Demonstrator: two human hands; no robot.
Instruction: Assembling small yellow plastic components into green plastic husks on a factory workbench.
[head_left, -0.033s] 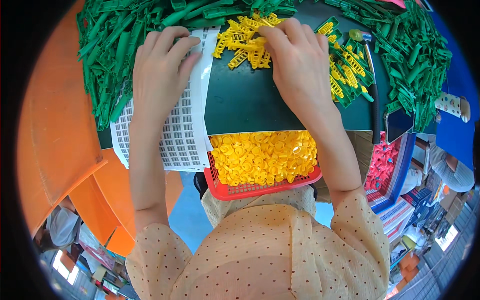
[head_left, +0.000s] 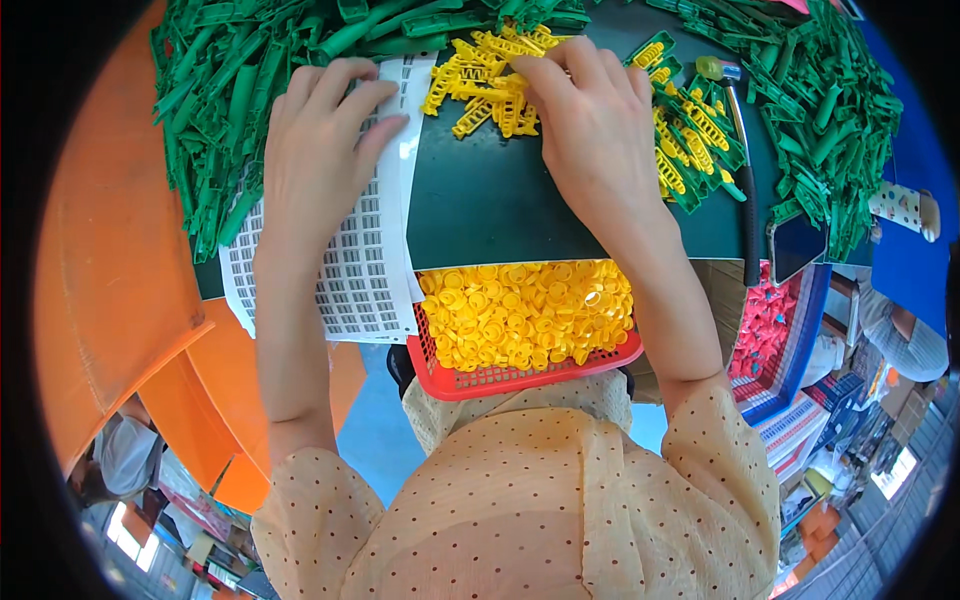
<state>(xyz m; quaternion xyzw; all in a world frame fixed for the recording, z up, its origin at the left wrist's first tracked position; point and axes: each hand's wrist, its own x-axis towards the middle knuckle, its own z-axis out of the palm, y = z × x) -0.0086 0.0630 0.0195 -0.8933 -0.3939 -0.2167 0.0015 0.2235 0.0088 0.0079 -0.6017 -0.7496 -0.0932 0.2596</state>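
My left hand (head_left: 318, 150) hovers over the white label sheets (head_left: 365, 250), beside the left heap of green plastic pieces (head_left: 215, 120). Its fingers curve and its thumb stands apart from the index finger; nothing shows between them. At the right side of a small pile of yellow ladder-shaped plastic pieces (head_left: 470, 80), my right hand (head_left: 600, 130) has its fingers bent down onto a yellow piece (head_left: 510, 83). The fingertips are partly hidden. Just right of that hand lie green pieces with yellow inserts (head_left: 700, 130).
A hammer (head_left: 742, 170) with a black handle lies to the right, near a dark phone (head_left: 798, 248). Another green heap (head_left: 825, 110) covers the far right. Below the table edge, a red basket (head_left: 520, 380) holds yellow round caps. A blue crate (head_left: 790, 370) contains pink pieces.
Both hands have shifted very slightly to the left. My left thumb sits a little farther from the index finger. The yellow pieces by my right hand moved slightly left.
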